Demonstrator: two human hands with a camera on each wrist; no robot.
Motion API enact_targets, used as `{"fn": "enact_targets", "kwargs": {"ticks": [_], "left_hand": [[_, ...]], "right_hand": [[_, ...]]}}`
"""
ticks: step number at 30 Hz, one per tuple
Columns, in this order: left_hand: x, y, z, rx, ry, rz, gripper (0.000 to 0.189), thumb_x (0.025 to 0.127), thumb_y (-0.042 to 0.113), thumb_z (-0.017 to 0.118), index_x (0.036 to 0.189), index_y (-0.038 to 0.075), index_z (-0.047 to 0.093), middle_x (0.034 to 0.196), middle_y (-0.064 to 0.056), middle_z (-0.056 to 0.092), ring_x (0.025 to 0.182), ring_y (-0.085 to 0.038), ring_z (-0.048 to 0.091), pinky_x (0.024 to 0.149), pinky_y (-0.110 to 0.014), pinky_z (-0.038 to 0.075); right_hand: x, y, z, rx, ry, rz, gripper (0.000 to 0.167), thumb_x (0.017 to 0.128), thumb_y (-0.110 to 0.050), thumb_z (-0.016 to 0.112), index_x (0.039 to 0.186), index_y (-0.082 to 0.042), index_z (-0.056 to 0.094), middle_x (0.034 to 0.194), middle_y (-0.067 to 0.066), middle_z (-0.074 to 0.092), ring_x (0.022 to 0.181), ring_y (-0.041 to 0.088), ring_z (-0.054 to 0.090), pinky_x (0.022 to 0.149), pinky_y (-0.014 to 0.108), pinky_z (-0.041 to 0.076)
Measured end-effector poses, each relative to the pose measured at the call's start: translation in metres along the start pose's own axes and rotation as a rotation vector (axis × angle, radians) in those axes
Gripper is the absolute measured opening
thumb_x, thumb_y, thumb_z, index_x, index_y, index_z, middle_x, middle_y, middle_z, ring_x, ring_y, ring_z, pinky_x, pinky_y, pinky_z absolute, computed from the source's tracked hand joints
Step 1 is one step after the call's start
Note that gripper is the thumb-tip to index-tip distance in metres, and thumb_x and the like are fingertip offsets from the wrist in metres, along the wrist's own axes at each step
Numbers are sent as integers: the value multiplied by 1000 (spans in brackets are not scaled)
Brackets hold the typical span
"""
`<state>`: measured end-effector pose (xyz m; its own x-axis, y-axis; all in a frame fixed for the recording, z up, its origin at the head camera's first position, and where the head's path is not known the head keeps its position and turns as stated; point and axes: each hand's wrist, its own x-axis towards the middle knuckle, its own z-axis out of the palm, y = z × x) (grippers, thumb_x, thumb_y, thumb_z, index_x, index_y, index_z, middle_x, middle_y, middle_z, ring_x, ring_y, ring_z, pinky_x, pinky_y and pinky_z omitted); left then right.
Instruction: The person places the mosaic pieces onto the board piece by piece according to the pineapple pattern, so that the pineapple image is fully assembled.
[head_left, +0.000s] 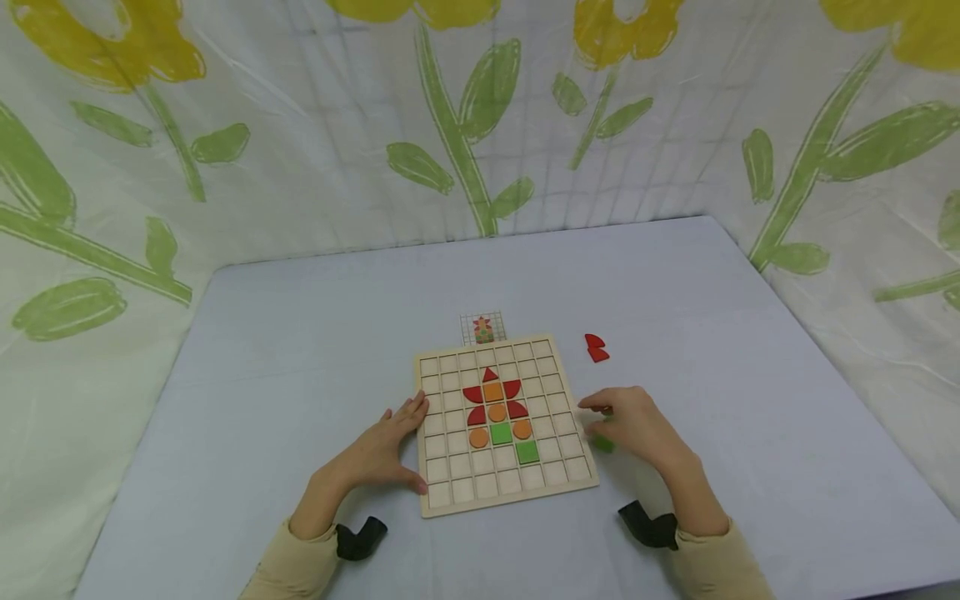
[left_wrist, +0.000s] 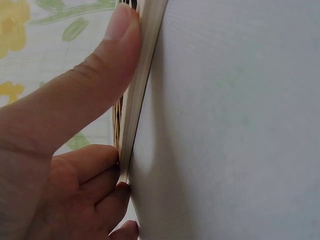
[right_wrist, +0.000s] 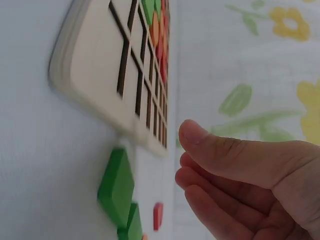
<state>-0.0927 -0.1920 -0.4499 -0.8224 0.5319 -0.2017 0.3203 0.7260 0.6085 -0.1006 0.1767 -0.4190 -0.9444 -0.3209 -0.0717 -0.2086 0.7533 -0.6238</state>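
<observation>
A square wooden grid board (head_left: 555, 475) lies on the table, with red, orange and green pieces set in its middle squares. My left hand (head_left: 382, 450) is spread along the board's left edge, its thumb near the front corner and fingertips farther up. In the left wrist view the thumb rests on the board's side (left_wrist: 131, 125). Just off the board's right edge hovers my right hand (head_left: 637, 425), fingers loosely bent, nothing between them. Beneath it are green pieces, one (head_left: 602, 442) partly covered. The right wrist view shows a green block (right_wrist: 116, 190) beside the board, apart from the fingertips.
Two red quarter-round pieces (head_left: 596, 347) lie beyond the right hand. A small gridded picture card (head_left: 468, 329) with a coloured figure touches the board's far edge. Behind the pale table (head_left: 300, 333) hangs a flower-printed curtain (head_left: 315, 167). Black wrist-worn devices (head_left: 648, 527) sit low over the table.
</observation>
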Motion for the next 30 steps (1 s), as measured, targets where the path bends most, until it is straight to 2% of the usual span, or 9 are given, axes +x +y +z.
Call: {"fn": "enact_targets", "kwargs": {"ticks": [5, 9, 15, 22, 30], "left_hand": [[0, 1, 0, -7, -6, -15, 118, 61, 34, 91, 147, -12, 26, 157, -26, 18, 143, -43, 20, 115, -60, 14], [0, 1, 0, -9, -6, -21, 119, 60, 35, 92, 148, -11, 25, 157, -25, 17, 143, -42, 19, 115, -59, 14], [0, 1, 0, -12, -6, -22, 119, 60, 34, 92, 148, -11, 25, 157, -25, 17, 143, -42, 19, 115, -59, 14], [0, 2, -1, -12, -6, -17, 119, 60, 34, 92, 148, -12, 25, 157, -25, 16, 143, -42, 19, 115, -59, 14], [0, 0, 0, -4, -4, -21, 119, 60, 34, 92, 148, -11, 25, 157, -25, 17, 143, -42, 20, 115, -59, 15]], "right_hand": [[-2, 17, -12, -1, 61, 13, 25, 79, 3, 75, 104, 5, 73, 101, 17, 71, 91, 31, 66, 78, 45, 57], [-2, 29, -20, 13, 80, 38, 25, 80, 3, 75, 105, 5, 72, 102, 19, 70, 93, 34, 66, 78, 45, 57], [3, 44, -24, 7, 47, 88, 26, 82, 4, 72, 107, 6, 71, 106, 22, 69, 99, 39, 64, 84, 49, 55], [8, 56, -24, 36, 23, 97, 27, 82, 7, 69, 109, 8, 70, 109, 24, 68, 101, 40, 63, 86, 50, 54], [9, 60, -21, 81, 9, 94, 28, 77, 12, 70, 105, 8, 70, 108, 23, 67, 104, 41, 61, 87, 50, 54]]}}
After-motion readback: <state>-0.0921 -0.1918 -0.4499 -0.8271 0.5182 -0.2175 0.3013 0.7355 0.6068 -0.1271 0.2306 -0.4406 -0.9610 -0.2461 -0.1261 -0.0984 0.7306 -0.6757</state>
